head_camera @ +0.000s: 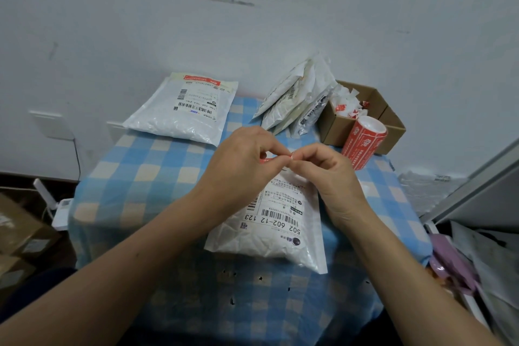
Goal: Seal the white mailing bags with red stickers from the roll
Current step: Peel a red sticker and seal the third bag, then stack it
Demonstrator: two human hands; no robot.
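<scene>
A white mailing bag with a shipping label lies in the middle of the checked table. Above its far end, my left hand and my right hand meet fingertip to fingertip, both pinching a small red sticker that is mostly hidden by the fingers. The red sticker roll stands to the right, against a cardboard box. A second white bag lies at the far left with a red sticker across its top edge.
Several more white bags lean against the wall at the back. A cardboard box at the right holds torn paper scraps. The table wears a blue checked cloth. Boxes stand on the floor at the left, purple bags at the right.
</scene>
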